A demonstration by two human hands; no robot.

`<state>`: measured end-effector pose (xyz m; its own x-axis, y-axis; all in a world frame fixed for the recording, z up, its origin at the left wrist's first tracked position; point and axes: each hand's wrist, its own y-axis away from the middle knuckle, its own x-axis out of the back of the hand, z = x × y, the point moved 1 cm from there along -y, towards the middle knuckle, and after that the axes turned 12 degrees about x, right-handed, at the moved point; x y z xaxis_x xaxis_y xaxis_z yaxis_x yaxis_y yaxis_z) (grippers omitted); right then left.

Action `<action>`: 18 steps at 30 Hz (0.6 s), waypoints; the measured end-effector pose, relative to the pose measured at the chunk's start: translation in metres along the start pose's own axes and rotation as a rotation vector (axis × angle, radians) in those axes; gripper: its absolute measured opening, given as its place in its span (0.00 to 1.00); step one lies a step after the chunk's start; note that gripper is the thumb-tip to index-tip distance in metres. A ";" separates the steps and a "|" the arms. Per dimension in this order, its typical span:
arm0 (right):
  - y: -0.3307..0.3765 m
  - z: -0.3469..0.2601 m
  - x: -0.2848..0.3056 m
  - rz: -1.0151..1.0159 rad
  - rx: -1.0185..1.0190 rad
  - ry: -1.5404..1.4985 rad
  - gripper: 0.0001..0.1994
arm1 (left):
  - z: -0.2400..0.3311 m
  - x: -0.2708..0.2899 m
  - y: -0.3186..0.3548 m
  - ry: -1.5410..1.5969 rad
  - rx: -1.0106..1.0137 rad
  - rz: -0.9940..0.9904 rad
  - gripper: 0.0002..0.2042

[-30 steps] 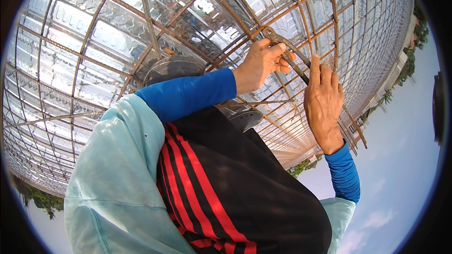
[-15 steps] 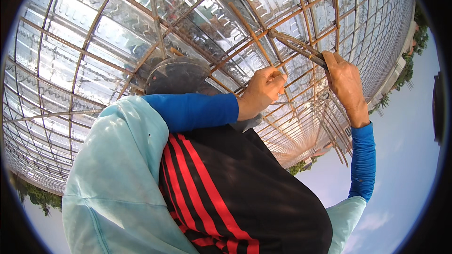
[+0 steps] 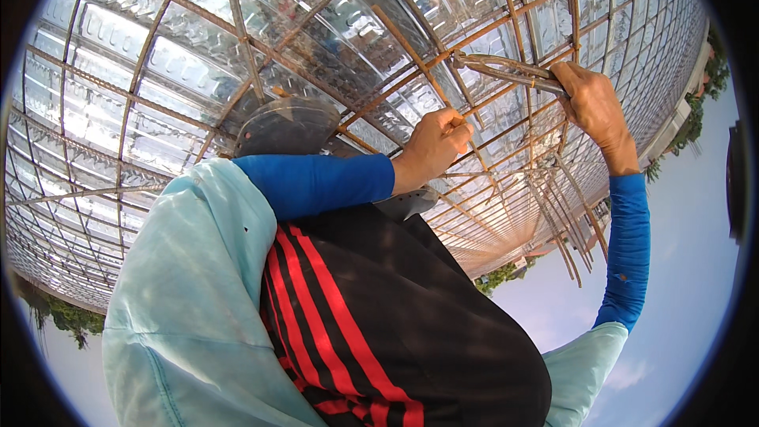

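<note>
My right hand (image 3: pixel 594 104) is closed round the handles of a pair of steel pincers (image 3: pixel 510 71). The pincers' jaws are at a crossing of two rusty rebar rods (image 3: pixel 411 46) in the mesh. Their handles stand slightly apart. My left hand (image 3: pixel 435 145) is closed, thumb and fingers pinched together, just above the rods and nearer to me than the jaws. Whatever lies in its fingers is too small or hidden to make out.
The rebar mesh (image 3: pixel 134 95) stretches to both sides over shiny silvery ribbed sheets (image 3: pixel 186 63). A dark shoe (image 3: pixel 288 126) rests on it beside my left forearm. Loose bar ends (image 3: pixel 563 249) stick out at the right, with trees (image 3: pixel 700 115) beyond.
My right hand has moved a little to the right and the pincers' handles have spread apart. The jaws remain at the crossing. My left hand has shifted slightly left in the picture.
</note>
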<state>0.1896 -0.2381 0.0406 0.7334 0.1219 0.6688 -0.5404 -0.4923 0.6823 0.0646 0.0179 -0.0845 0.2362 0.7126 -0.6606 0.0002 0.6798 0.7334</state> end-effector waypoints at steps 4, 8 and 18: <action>0.002 -0.005 0.001 0.008 -0.018 -0.084 0.09 | -0.001 0.005 0.002 -0.042 -0.010 -0.016 0.10; 0.024 -0.042 -0.016 -0.051 -0.179 -0.469 0.10 | -0.007 0.028 0.005 -0.047 -0.008 0.020 0.11; 0.040 -0.146 -0.099 0.091 -0.766 -2.446 0.20 | 0.023 0.033 0.006 -0.144 0.042 -0.063 0.27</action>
<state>0.0352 -0.1444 0.0446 -0.5812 -0.7812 -0.2280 -0.1736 -0.1548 0.9726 0.0953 0.0418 -0.0983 0.3709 0.6345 -0.6782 0.0591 0.7126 0.6990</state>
